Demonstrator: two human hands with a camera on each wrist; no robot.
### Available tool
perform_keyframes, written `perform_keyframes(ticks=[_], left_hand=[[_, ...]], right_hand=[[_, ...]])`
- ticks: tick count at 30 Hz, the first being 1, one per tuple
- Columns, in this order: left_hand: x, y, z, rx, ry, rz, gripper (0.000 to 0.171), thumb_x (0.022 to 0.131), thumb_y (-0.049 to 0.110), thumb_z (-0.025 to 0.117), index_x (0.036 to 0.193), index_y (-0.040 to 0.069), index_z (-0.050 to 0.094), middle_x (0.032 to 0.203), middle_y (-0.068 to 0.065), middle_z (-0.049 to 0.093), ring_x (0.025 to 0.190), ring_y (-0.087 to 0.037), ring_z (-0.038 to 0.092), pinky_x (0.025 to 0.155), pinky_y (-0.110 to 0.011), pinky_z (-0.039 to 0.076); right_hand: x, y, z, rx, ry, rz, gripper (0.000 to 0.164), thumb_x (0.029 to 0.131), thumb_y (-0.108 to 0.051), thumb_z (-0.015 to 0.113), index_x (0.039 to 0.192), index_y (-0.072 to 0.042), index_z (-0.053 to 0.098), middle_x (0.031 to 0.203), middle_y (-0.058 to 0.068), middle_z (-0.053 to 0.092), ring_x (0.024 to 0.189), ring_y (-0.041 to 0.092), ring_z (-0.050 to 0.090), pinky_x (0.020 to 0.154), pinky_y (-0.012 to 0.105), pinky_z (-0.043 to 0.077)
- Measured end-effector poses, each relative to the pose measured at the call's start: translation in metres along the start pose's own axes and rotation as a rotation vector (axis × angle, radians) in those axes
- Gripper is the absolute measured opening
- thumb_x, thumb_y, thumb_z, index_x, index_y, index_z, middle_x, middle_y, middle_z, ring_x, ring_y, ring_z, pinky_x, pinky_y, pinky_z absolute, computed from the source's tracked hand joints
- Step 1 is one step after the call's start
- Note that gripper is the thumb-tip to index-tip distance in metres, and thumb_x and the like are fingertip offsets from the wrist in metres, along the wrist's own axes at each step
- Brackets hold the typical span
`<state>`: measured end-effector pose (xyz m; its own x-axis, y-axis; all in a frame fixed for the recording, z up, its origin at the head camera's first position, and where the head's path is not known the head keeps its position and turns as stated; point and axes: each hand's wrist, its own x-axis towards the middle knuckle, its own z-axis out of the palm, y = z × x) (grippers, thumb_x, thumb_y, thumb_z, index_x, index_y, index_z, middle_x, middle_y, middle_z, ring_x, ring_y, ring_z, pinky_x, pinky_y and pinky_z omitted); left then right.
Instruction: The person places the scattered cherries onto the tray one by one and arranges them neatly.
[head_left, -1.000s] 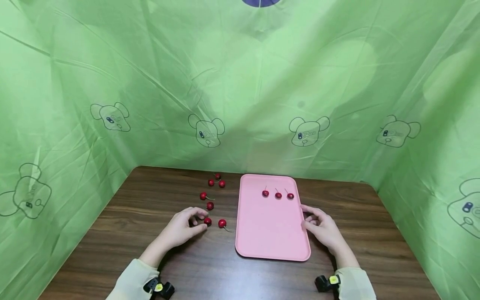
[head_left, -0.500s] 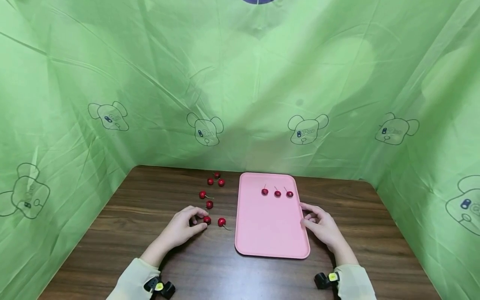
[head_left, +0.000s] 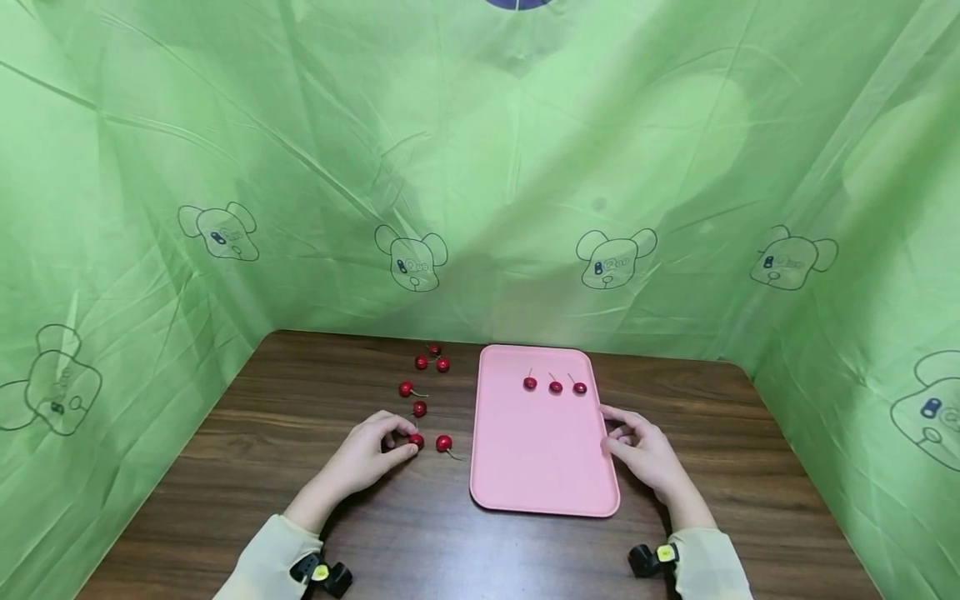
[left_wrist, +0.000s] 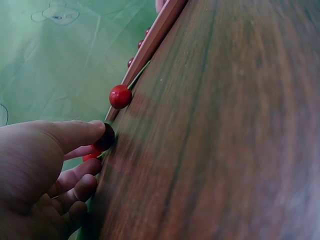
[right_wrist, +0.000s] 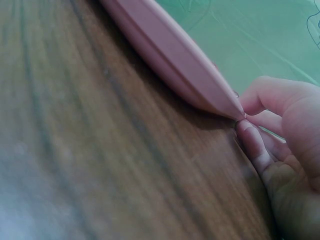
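My left hand [head_left: 365,452] is on the left part of the table, with thumb and forefinger pinching a dark red cherry [left_wrist: 106,137] low at the tabletop. Just right of it lies another cherry [head_left: 444,443], its stem pointing toward the tray. My right hand [head_left: 647,452] holds the right rim of a pink rectangular tray [head_left: 543,467] between thumb and fingers; the tray lies flat. Three cherries with upright stems form a row near the tray's far end, the middle one [head_left: 556,387] between two others. The fingertips under the rim are partly hidden in the head view.
Behind the left hand, more loose cherries lie on the brown wooden table [head_left: 405,550], including a single cherry [head_left: 406,389] and a far cluster with a cherry [head_left: 443,365]. A green curtain [head_left: 510,208] with bear-like drawings surrounds the table's back and sides.
My left hand has shifted very slightly right, and its fingers now cover more of the cherry between them. The right hand and tray stay in place; the view has tilted slightly.
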<state>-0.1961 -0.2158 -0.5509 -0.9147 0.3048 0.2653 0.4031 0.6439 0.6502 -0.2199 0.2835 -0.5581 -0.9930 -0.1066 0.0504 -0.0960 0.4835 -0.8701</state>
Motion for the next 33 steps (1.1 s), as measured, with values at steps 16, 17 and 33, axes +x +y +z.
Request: perform_keyframes(ticks=[16,17,33], left_hand=[[0.0027,0.0010,0.0011,-0.054,-0.024,-0.001,0.017,0.096,0.020,0.087,0.106,0.026,0.075,0.094,0.011,0.068,0.081,-0.011,0.062,0.074,-0.030,0.051],[0.0025,0.0010,0.0008,-0.062,-0.022,-0.002,0.016,0.096,0.020,0.086,0.106,0.026,0.075,0.095,0.011,0.069,0.082,-0.010,0.062,0.074,-0.030,0.052],[0.0016,0.0050,-0.0021,-0.114,-0.023,-0.035,0.023,0.094,0.014,0.087,0.108,0.025,0.073,0.098,0.006,0.069,0.083,-0.008,0.065,0.072,-0.029,0.054]], right_hand=[[-0.0016,0.0009,-0.0010,0.018,-0.002,0.003,0.055,0.096,-0.005,0.079,0.149,-0.009,0.066,0.138,0.015,0.068,0.097,0.015,0.066,0.080,0.024,0.055],[-0.0015,0.0009,-0.0009,0.019,-0.002,0.004,0.055,0.096,-0.005,0.080,0.150,-0.009,0.066,0.138,0.015,0.068,0.097,0.016,0.066,0.080,0.024,0.055],[0.0004,0.0012,0.0003,0.018,0.001,0.000,0.055,0.095,-0.004,0.079,0.149,-0.007,0.067,0.136,0.017,0.068,0.098,0.016,0.066,0.081,0.023,0.055]])
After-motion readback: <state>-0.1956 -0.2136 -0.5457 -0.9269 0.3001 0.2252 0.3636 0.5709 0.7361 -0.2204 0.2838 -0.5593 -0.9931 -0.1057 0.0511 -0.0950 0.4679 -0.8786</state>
